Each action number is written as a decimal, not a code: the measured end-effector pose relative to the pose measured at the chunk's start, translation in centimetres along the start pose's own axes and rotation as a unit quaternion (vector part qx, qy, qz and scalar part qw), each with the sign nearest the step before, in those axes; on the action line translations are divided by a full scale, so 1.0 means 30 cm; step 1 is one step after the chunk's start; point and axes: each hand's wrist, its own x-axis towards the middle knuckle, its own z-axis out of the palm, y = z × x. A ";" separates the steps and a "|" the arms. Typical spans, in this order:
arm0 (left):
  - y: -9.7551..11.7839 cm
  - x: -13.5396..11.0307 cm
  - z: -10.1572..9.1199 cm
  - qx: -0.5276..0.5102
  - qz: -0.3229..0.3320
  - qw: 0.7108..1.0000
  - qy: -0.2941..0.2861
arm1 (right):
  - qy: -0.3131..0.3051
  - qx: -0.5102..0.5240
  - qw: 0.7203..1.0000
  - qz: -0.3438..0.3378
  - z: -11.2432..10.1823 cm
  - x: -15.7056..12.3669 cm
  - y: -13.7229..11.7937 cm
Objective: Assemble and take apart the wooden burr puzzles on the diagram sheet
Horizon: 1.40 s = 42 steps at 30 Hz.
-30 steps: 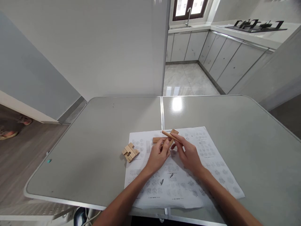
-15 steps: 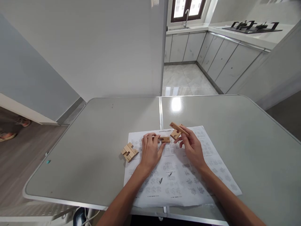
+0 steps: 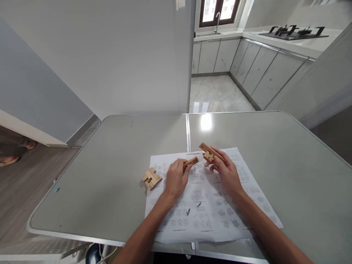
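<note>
My left hand (image 3: 176, 179) is closed around one end of a notched wooden puzzle piece (image 3: 191, 161), whose other end points up and to the right. In my right hand (image 3: 225, 171) are wooden puzzle pieces (image 3: 208, 151) joined crosswise, the long one marked with a "2". A short gap separates what the two hands hold. Both hands are above a white printed sheet (image 3: 198, 220) with rows of small diagrams. Left of my left hand, a flat block of interlocked wooden pieces (image 3: 152, 178) lies at the sheet's edge.
The grey folding table (image 3: 96, 176) has a metal rim and a centre seam. Two small dark scraps (image 3: 188, 212) lie on the paper. A small teal bit (image 3: 56, 190) is near the left edge. At far left, a person's foot (image 3: 9, 160) shows on the floor.
My left hand has turned its wooden piece, so the free end now tilts upward. The joined pieces in my right hand have rotated slightly. The flat block stays put.
</note>
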 end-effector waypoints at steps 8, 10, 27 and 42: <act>0.058 0.010 -0.021 -0.302 -0.126 0.944 -0.039 | -0.006 0.051 0.998 0.031 -0.014 0.016 0.006; 0.054 0.015 -0.022 -0.366 -0.146 0.917 -0.056 | -0.001 0.058 0.997 0.042 -0.016 0.017 0.008; 0.060 0.026 -0.034 -0.511 -0.198 0.833 -0.075 | -0.098 -0.028 0.995 -0.022 0.014 -0.011 0.011; 0.052 0.022 -0.032 -0.501 -0.172 0.846 -0.057 | -0.121 0.011 0.992 0.047 -0.002 -0.011 0.018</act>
